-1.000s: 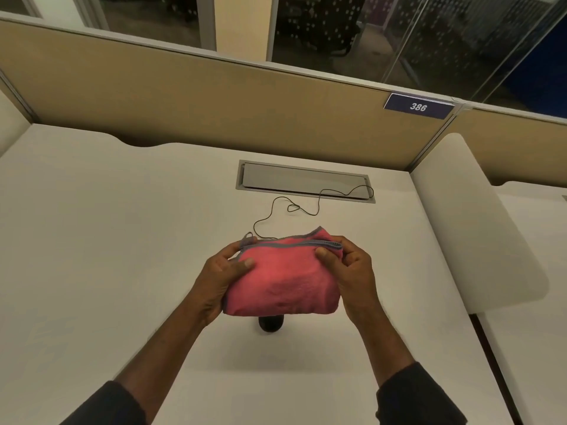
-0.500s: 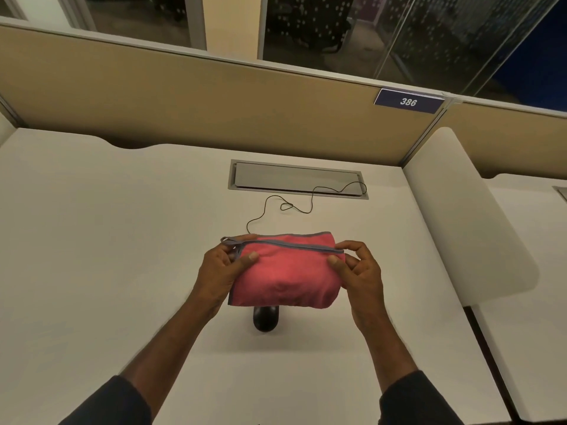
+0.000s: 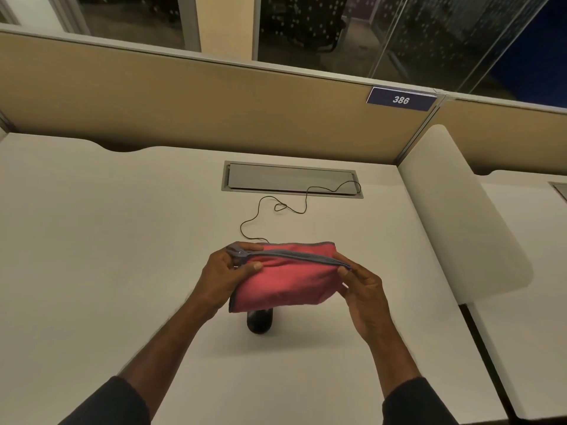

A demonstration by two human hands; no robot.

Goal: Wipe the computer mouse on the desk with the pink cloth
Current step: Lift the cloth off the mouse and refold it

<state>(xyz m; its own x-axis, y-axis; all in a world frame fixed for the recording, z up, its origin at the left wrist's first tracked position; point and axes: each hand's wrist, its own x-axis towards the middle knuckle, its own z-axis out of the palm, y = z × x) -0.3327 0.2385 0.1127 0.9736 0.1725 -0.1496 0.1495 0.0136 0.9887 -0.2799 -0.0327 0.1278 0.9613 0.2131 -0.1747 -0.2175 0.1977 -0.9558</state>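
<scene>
1. Head view: left hand (image 3: 225, 276) raised above the tabletop (image 3: 92, 240), forearm reaching in from lower left, thumb on the near face and fingers behind, pinching the left end of the pink cloth (image 3: 285, 279)
2. Right hand (image 3: 362, 291) coming in from lower right, thumb and fingertips pinching the cloth's upper right corner at the grey hem
3. Pink cloth folded, held between both hands in the air, long axis running left to right, grey-edged top border slanting slightly down toward the right, lower edge hanging just over the mouse
4. Computer mouse (image 3: 260, 322) black, resting on the tabletop under the cloth, front part hidden by it, rounded rear end toward the person, long axis pointing away toward the partition (image 3: 184, 105)
5. Thin black cable (image 3: 260, 207) looping across the tabletop from behind the cloth to the right end of the grey recessed cable tray (image 3: 291, 179), lid closed, contents not visible
6. Blue plate reading 386 (image 3: 401, 99) on the partition's upper right
</scene>
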